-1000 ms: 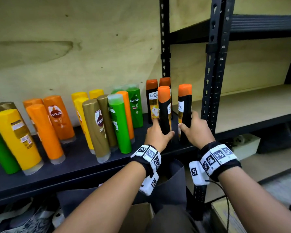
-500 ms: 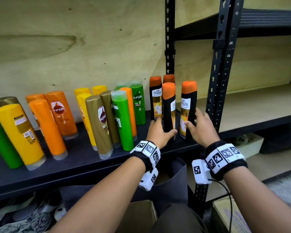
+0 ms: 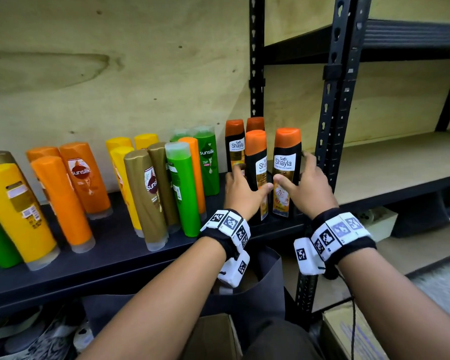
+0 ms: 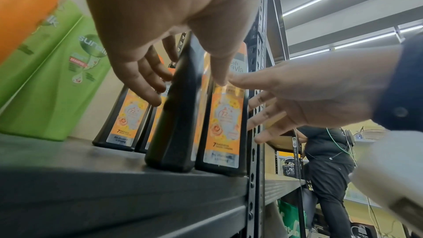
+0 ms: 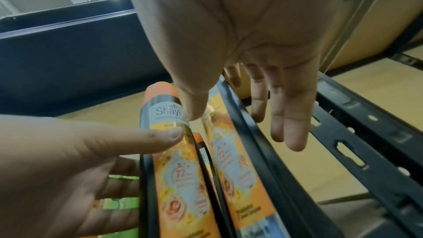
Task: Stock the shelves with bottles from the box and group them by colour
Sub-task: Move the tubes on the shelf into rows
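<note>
Several black bottles with orange caps stand at the right end of the dark shelf (image 3: 115, 245). My left hand (image 3: 252, 178) straddles the front left black bottle (image 3: 256, 152), fingers straight on its left side and thumb on its right. In the left wrist view that bottle (image 4: 176, 115) stands on the shelf between the fingers (image 4: 146, 86) and thumb. My right hand (image 3: 292, 168) flanks the front right black bottle (image 3: 286, 162); its thumb touches the label (image 5: 224, 160) and its straight fingers (image 5: 286, 124) hang off to the right.
Green, brown, yellow and orange bottles (image 3: 182, 190) fill the shelf to the left. A black upright post (image 3: 333, 126) stands just right of my right hand, with a bare wooden shelf (image 3: 387, 162) beyond. A dark bag (image 3: 265, 294) and a cardboard box (image 3: 213, 336) sit below.
Both black bottles were set down on the shelf, and both hands have loosened, their fingers straightening off the bottles. The right bottle's label now faces forward.
</note>
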